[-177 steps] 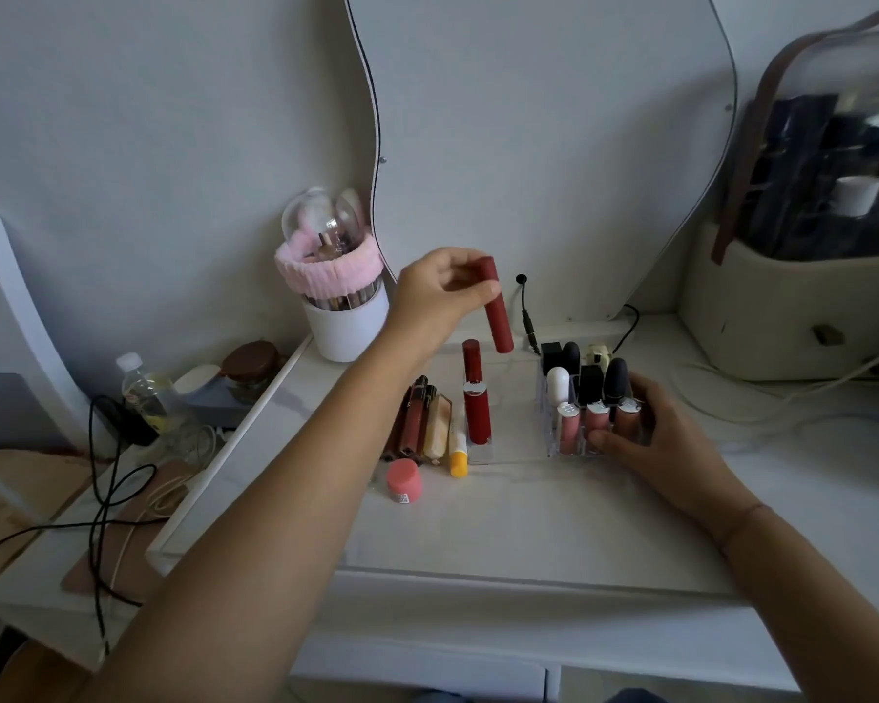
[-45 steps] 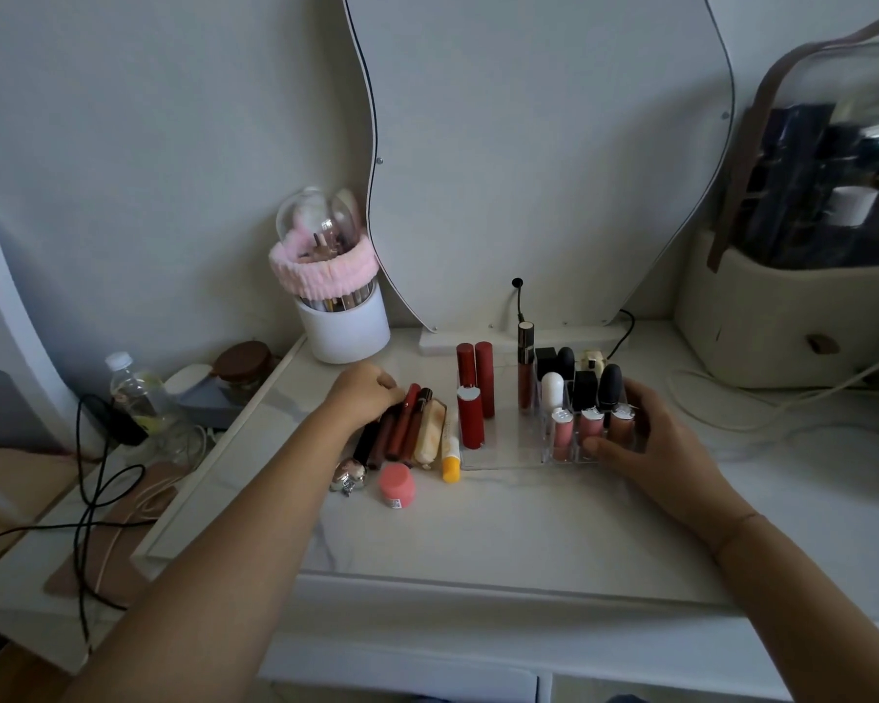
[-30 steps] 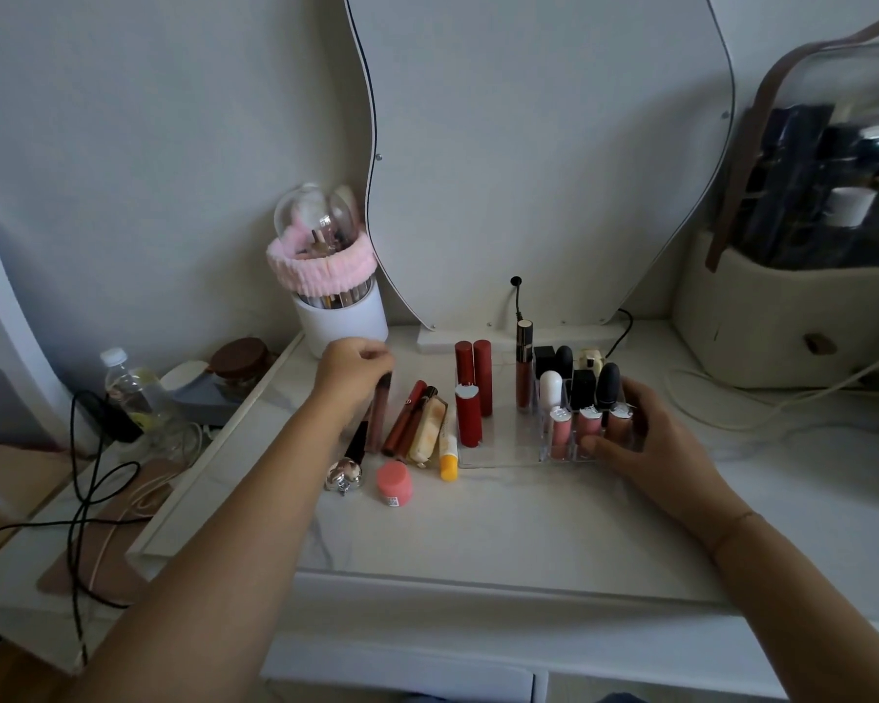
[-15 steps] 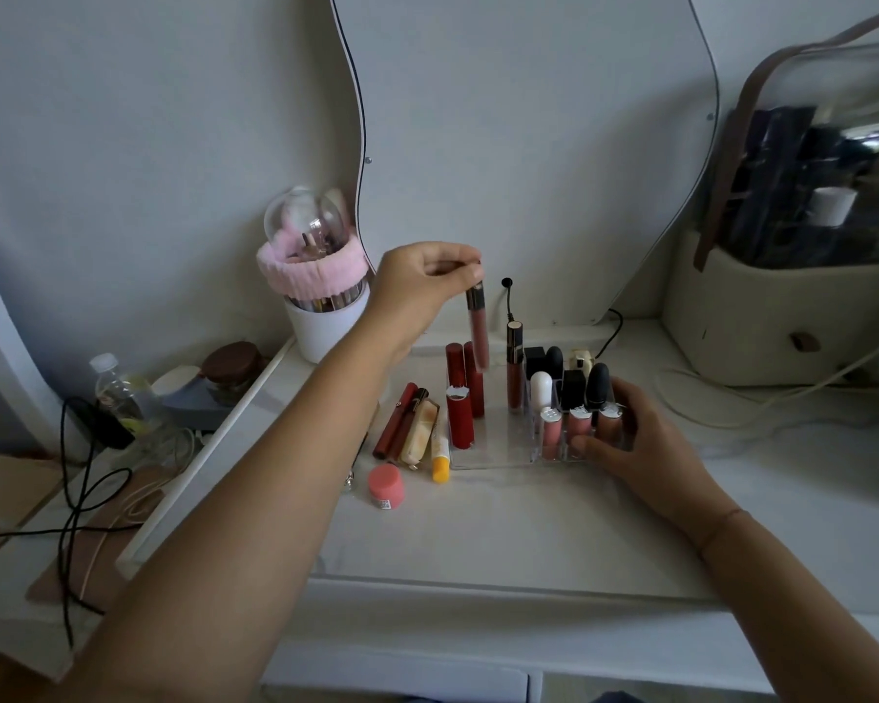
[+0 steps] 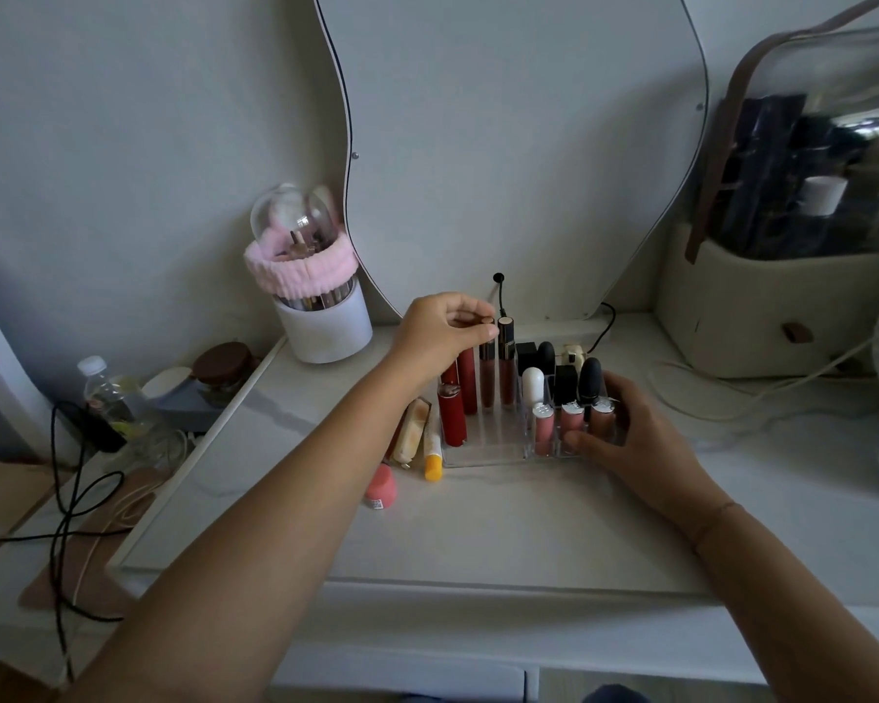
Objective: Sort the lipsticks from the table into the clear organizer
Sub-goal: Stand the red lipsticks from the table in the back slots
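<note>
A brown lipstick (image 5: 487, 370) is pinched at its cap by the left hand (image 5: 442, 329) and is stood upright in the back row of the clear organizer (image 5: 483, 451). The organizer's front right corner is gripped by the right hand (image 5: 630, 443). Loose lipsticks (image 5: 432, 449) are laid just beside its left wall. Bare table (image 5: 503, 525) is seen along its front edge.
</note>
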A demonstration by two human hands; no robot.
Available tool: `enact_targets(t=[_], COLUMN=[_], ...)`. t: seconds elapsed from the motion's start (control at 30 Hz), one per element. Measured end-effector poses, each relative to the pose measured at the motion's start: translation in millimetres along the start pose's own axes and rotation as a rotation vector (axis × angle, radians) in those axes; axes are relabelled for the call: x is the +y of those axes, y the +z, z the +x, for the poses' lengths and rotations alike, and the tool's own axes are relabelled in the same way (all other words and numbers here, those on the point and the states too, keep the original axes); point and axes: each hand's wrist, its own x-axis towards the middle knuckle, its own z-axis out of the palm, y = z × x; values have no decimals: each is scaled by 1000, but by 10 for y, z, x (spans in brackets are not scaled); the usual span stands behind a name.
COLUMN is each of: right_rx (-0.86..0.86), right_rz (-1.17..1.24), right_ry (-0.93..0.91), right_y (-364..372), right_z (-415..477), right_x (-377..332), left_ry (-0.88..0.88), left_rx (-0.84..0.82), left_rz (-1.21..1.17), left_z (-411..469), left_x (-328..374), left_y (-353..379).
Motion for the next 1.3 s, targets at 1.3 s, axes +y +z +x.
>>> enact_targets(t=[1.3], right_rx=[7], right_rz=[-20], right_ry=[8], right_y=[-4], right_z=[-1], right_x=[-11], left_ry=[-411], left_rx=[-50], left_rz=[689], left_z=[-77], left_x=[-766], left_y=[-448])
